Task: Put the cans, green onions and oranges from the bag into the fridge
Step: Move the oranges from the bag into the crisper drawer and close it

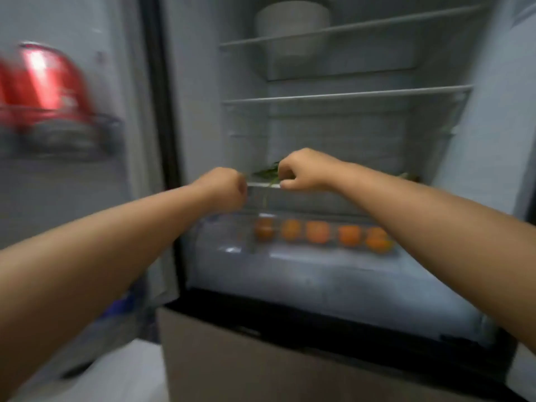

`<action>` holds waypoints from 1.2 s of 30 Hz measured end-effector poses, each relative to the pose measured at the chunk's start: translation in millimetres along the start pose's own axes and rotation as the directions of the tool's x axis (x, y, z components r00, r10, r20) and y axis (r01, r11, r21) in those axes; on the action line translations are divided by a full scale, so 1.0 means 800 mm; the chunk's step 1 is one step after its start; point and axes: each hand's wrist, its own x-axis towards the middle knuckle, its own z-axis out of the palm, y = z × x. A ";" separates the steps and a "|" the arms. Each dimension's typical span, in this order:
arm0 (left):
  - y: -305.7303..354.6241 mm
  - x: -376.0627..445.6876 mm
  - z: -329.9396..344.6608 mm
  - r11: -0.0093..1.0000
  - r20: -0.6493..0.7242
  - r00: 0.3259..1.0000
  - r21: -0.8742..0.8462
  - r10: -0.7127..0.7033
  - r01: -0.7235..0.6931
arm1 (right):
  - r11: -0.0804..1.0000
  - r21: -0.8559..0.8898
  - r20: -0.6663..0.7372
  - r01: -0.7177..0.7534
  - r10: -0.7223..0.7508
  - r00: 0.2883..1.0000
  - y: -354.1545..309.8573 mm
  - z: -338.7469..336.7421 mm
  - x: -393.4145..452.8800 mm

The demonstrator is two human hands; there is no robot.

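Fingers (285, 176) of the right hand (301, 171) are curled downward over the front lip of the lowest fridge shelf (262, 184), closing on the green onions (268, 174), whose dark green leaves lie on that shelf just behind the knuckles while one thin strand droops over the lip. Beside it, at the same lip, the left hand (224, 188) is balled up with its fingers tucked under; whether it pinches part of the onions or holds nothing cannot be told, since the motion blur hides the fingertips. The onions look limp and leafy, deep green, and more green shows at the far right end of the shelf, past the right forearm. Below the shelf, five oranges (319, 233) sit in a row inside the clear drawer (290, 274), round, bright orange, seen softly through its frosted front. Up and to the left of the shelf, red cans (43, 82) stand in a door rack (66, 132) on the open fridge door; a pale patch shows on the nearest can, but the picture is too smeared to read any brand or writing. Above the shelf, two more glass shelves run across the fridge (348, 95), and a white bowl (293, 21) stands on the top one.
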 end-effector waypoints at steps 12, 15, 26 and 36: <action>-0.170 -0.426 -0.005 0.761 0.038 0.765 0.141 -0.643 0.633 | 0.728 0.546 -0.187 0.414 -0.376 0.907 -0.367 0.003 -0.112; -0.222 -0.523 -0.012 0.652 0.040 0.658 0.193 -0.752 0.734 | 0.629 0.625 -0.155 0.462 -0.481 0.863 -0.488 0.006 -0.138; -0.453 -0.906 -0.030 0.341 0.053 0.339 0.252 -0.939 0.906 | 0.381 0.739 -0.111 0.555 -0.744 0.658 -0.981 -0.037 -0.232; -0.637 -1.167 0.057 0.106 0.283 0.060 0.150 -0.957 0.983 | 0.376 0.765 0.165 0.522 -0.899 0.406 -1.317 0.058 -0.305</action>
